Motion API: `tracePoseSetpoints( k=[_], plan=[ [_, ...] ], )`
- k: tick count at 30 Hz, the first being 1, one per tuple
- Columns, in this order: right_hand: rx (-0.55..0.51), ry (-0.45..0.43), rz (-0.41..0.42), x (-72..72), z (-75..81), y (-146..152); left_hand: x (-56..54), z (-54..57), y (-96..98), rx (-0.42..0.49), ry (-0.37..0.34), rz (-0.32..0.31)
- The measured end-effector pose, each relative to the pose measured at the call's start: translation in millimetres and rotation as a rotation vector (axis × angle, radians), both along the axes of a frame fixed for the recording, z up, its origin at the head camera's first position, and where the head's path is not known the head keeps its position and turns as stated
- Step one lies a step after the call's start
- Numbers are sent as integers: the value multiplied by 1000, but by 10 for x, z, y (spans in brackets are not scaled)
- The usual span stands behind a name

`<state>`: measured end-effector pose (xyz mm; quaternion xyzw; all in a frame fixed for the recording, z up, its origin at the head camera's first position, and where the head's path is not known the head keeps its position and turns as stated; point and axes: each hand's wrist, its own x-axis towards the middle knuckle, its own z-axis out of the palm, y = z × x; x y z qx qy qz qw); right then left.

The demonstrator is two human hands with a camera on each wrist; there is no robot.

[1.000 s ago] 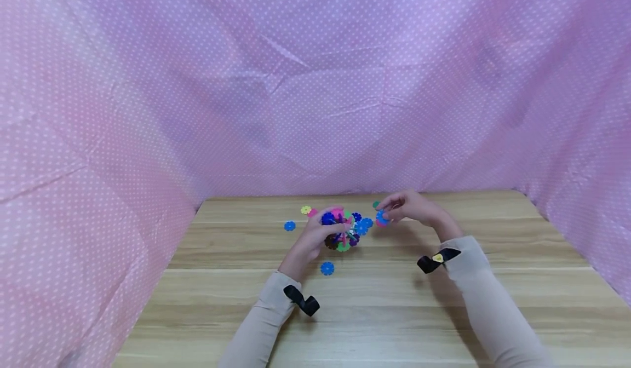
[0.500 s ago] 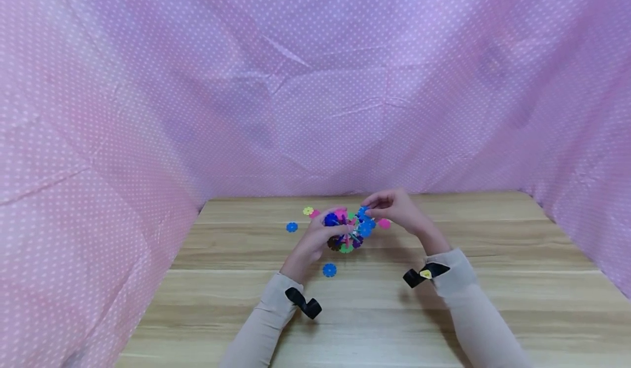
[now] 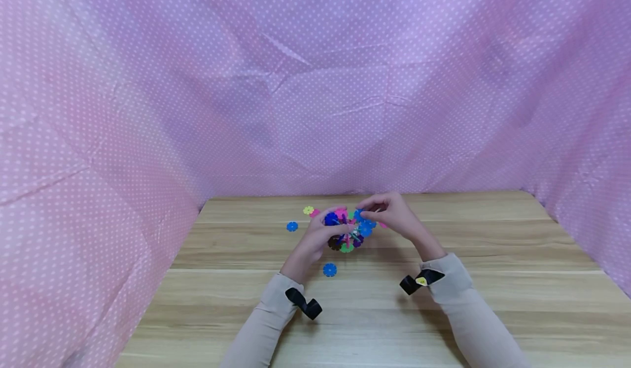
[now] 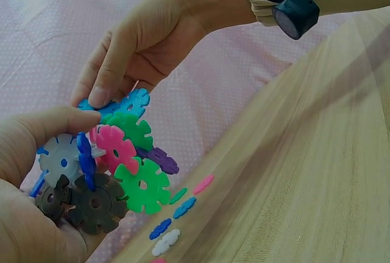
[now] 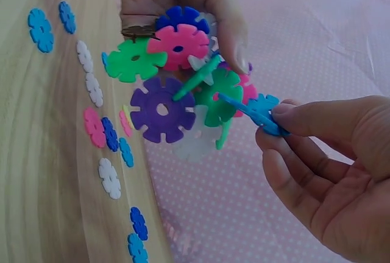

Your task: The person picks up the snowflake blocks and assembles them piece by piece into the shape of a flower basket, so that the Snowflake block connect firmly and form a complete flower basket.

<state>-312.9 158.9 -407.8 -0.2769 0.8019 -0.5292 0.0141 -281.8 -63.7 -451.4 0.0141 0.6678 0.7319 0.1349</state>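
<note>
My left hand (image 3: 311, 239) grips a cluster of interlocking snowflake discs (image 4: 145, 185) in green, pink, purple, white, brown and blue. Its thumb lies across the near side in the head view. On the right side of the cluster, my right hand (image 3: 398, 218) pinches a light blue snowflake disc (image 5: 267, 103) between thumb and fingers. That disc meets another light blue disc, seen nearly edge-on in the right wrist view, beside a green disc (image 5: 222, 95). Whether their slots are fully engaged I cannot tell. The palm side of the cluster is hidden by the left hand.
Loose discs lie on the wooden table (image 3: 374, 313): a blue disc (image 3: 330, 270) in front, another blue disc (image 3: 292, 226) at left, a yellow disc (image 3: 308, 210) behind. More white, pink and blue discs show in the right wrist view. A pink dotted cloth (image 3: 315, 110) encloses the table.
My right hand has moved left, bringing the light blue disc from beside the pink disc on the table to the cluster. The left hand has kept its grip, almost still.
</note>
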Motion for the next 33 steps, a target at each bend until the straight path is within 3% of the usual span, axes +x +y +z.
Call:
tracePoseSetpoints(
  k=[5, 9, 11, 19, 28, 33],
  plan=[
    [-2, 27, -7, 73, 70, -54, -2, 4, 14, -8, 7, 11],
    [2, 32, -14, 74, 63, -73, 2, 7, 24, -38, 21, 27],
    [-7, 38, -13, 20, -13, -62, 8, 12, 29, -49, 27, 37],
    [-10, 0, -18, 38, -8, -68, 18, 41, 36, -86, 27, 82],
    [9, 13, -26, 56, 2, -98, 17, 19, 29, -75, 56, 43],
    [-37, -11, -15, 36, -26, -106, 25, 4, 65, -48, 55, 8]
  ],
)
